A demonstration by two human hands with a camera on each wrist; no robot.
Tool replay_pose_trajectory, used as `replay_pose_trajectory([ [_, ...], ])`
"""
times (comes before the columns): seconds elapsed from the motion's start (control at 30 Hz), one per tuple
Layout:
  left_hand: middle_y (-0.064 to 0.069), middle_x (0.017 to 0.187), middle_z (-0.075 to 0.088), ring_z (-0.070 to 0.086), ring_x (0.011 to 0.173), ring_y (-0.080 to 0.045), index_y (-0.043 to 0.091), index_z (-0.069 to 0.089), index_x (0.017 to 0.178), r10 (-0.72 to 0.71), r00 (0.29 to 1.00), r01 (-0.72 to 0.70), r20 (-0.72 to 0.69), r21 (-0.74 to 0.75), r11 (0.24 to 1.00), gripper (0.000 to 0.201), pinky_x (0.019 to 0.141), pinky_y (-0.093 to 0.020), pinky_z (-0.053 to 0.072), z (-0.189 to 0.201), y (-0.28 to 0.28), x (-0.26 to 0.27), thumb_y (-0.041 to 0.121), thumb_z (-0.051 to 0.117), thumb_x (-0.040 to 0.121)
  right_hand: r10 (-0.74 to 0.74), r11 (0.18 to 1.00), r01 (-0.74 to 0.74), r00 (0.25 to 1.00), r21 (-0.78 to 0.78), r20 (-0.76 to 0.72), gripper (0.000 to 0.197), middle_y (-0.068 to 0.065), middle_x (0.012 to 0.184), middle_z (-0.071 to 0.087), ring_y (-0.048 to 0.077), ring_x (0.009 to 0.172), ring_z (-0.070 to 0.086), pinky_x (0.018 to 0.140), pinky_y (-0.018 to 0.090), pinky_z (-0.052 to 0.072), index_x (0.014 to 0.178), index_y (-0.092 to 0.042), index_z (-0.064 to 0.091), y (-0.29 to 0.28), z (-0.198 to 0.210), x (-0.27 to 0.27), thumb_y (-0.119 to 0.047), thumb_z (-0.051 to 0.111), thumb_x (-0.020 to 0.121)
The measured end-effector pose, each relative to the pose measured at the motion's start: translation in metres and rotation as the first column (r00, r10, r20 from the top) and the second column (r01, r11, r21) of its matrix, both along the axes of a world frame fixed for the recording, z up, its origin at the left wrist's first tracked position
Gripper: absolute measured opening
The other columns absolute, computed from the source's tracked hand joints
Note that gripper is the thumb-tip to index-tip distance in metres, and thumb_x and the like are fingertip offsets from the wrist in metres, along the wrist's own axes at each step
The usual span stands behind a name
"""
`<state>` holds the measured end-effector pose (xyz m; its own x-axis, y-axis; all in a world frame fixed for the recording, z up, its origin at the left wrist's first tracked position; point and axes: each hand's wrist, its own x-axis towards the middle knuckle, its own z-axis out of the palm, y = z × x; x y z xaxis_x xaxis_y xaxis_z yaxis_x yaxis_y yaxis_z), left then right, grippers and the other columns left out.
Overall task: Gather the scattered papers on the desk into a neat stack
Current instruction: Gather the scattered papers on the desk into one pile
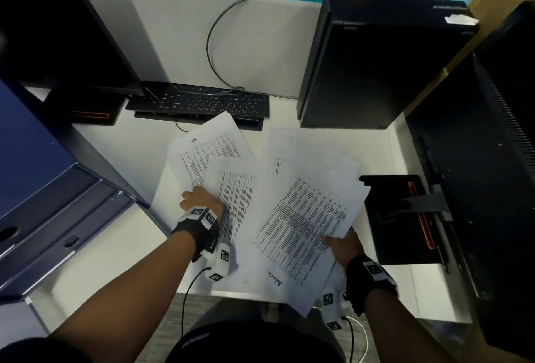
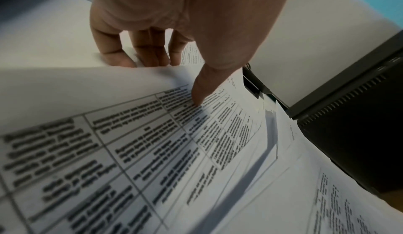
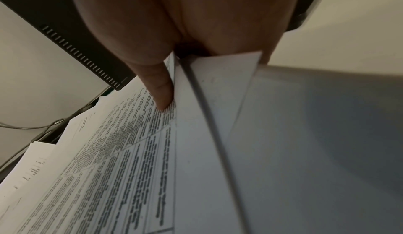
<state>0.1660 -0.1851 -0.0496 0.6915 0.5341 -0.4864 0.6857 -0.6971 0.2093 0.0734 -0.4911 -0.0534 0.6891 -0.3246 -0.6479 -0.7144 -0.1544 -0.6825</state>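
Several printed white sheets lie fanned across the white desk (image 1: pixel 121 148). My left hand (image 1: pixel 201 199) is at the left edge of a table-printed sheet (image 1: pixel 234 189); in the left wrist view its thumb (image 2: pixel 199 93) presses on top of that sheet (image 2: pixel 135 143) and its fingers (image 2: pixel 139 53) go under the edge. Another sheet (image 1: pixel 208 142) lies beyond it, near the keyboard. My right hand (image 1: pixel 343 244) pinches a bundle of sheets (image 1: pixel 307 212) at its right edge, thumb (image 3: pixel 162 93) on the printed top page (image 3: pixel 122 168), fingers hidden beneath.
A black keyboard (image 1: pixel 202 100) lies behind the papers, a black computer tower (image 1: pixel 370 64) stands at the back right. A monitor stand base (image 1: pixel 402 218) sits right beside the held bundle. Blue drawers (image 1: pixel 52 203) border the left. The desk's front edge (image 1: pixel 246 294) is close.
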Motion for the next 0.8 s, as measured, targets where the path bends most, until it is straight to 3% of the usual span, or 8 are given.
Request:
replay_pose_trajectory([
  [0.13,-0.018,0.126,0.042,0.045,0.115,-0.037,0.004,0.046,0.124,-0.077,0.997,0.077,0.006,0.034,0.996,0.049,0.093,-0.045,0.043,-0.005,-0.006,0.000,0.032,0.064,0.088,0.007,1.000,-0.007,1.000,-0.012,0.010,0.048,0.008,0.119,0.063,0.024,0.112,0.059,0.095,0.030,0.043,0.131,-0.007,0.055,-0.001,-0.010,0.000,0.001,0.069,0.086],
  [0.33,-0.017,0.124,0.049,0.049,0.115,-0.036,0.004,0.045,0.124,-0.039,0.999,0.039,0.032,0.005,0.999,0.050,0.091,-0.048,0.046,-0.006,-0.010,0.001,0.026,0.068,0.085,0.014,0.999,-0.013,1.000,-0.048,0.008,0.050,0.008,0.122,0.064,0.026,0.111,0.060,0.099,0.033,0.045,0.133,-0.009,0.054,-0.001,-0.015,0.000,-0.004,0.070,0.085],
  [0.53,-0.016,0.122,0.051,0.050,0.116,-0.035,0.007,0.049,0.123,-0.085,0.995,0.086,0.052,-0.006,0.996,0.039,0.092,-0.048,0.046,-0.001,-0.018,-0.005,0.020,0.061,0.089,0.025,0.999,-0.024,1.000,-0.036,0.016,0.048,0.003,0.111,0.061,0.029,0.116,0.060,0.097,0.033,0.045,0.131,-0.010,0.055,0.000,-0.016,-0.003,-0.002,0.069,0.086],
  [0.6,-0.016,0.119,0.048,0.051,0.110,-0.036,0.014,0.044,0.128,-0.089,0.994,0.092,0.068,-0.041,0.995,0.046,0.086,-0.044,0.047,0.007,-0.020,-0.008,0.018,0.061,0.086,0.023,0.999,-0.023,1.000,-0.028,0.012,0.048,0.004,0.112,0.062,0.029,0.116,0.060,0.097,0.033,0.046,0.131,-0.010,0.055,-0.001,-0.016,-0.004,-0.001,0.069,0.086],
  [0.7,-0.013,0.101,0.057,0.061,0.081,-0.031,0.027,0.035,0.132,-0.098,0.985,0.133,0.139,-0.277,0.951,0.060,0.067,-0.034,0.053,0.025,-0.009,-0.012,0.015,0.063,0.081,0.031,0.999,-0.031,0.999,-0.025,0.015,0.050,0.005,0.115,0.062,0.026,0.116,0.059,0.096,0.029,0.043,0.132,-0.008,0.054,-0.002,-0.017,-0.004,0.000,0.069,0.085],
  [0.8,-0.008,0.087,0.067,0.061,0.065,-0.021,0.034,0.029,0.133,-0.083,0.977,0.149,0.197,-0.349,0.925,0.074,0.051,-0.025,0.043,0.047,0.007,-0.011,0.011,0.072,0.077,0.029,0.999,-0.029,0.999,-0.026,0.014,0.048,0.005,0.112,0.062,0.024,0.111,0.059,0.093,0.027,0.042,0.131,-0.007,0.056,-0.002,-0.016,-0.004,0.001,0.069,0.085],
])
